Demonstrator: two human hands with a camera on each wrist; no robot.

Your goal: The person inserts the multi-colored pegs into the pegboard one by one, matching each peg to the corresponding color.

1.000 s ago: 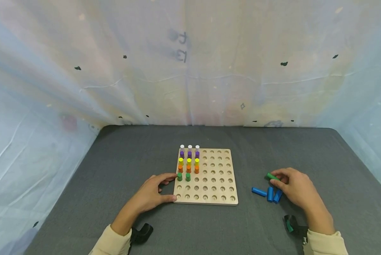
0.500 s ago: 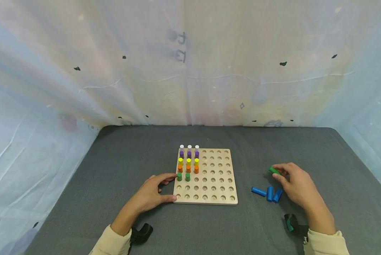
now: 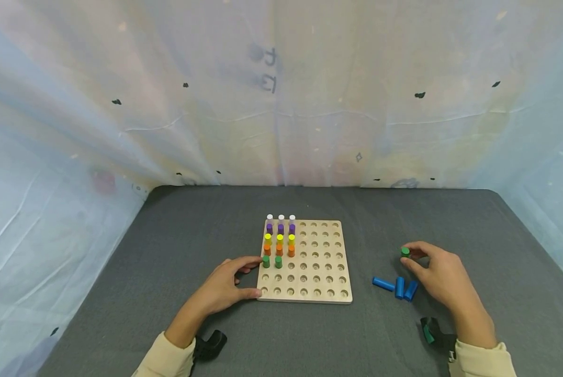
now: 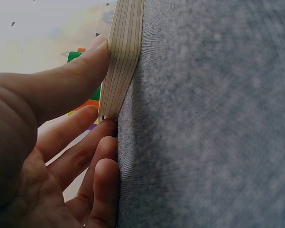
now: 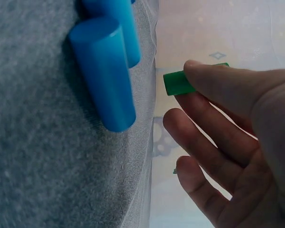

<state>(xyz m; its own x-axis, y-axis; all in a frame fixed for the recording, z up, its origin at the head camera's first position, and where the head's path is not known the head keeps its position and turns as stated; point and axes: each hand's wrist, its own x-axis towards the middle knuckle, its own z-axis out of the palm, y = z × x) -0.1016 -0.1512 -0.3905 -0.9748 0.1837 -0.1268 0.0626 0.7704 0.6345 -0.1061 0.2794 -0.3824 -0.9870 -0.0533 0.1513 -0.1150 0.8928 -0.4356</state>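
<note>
My right hand [image 3: 439, 269] pinches a green peg [image 3: 405, 252] between thumb and fingers, raised above the table on the right. In the right wrist view the thumb lies across the peg [image 5: 178, 83], while the lower fingers are loosely bent. Three blue pegs [image 3: 399, 287] lie on the cloth beside that hand. A square wooden pegboard [image 3: 328, 299] lies flat in the middle. My left hand [image 3: 222, 285] rests against its left edge, thumb at the near corner, fingers relaxed. White, purple, yellow and orange pegs [image 3: 291, 251] stand in rows of three; two green pegs [image 3: 279, 261] stand below them.
Grey cloth [image 3: 206, 225] covers the table. Behind it and at the sides hangs a pale patterned curtain [image 3: 328, 104]. Black wrist mounts [image 3: 209, 345] sit below both sleeves, close over the cloth. The board's right-hand columns hold bare holes.
My right hand has lifted the green peg away from the blue pegs and turned it from lying slanted to upright. My left hand and the board stay put.
</note>
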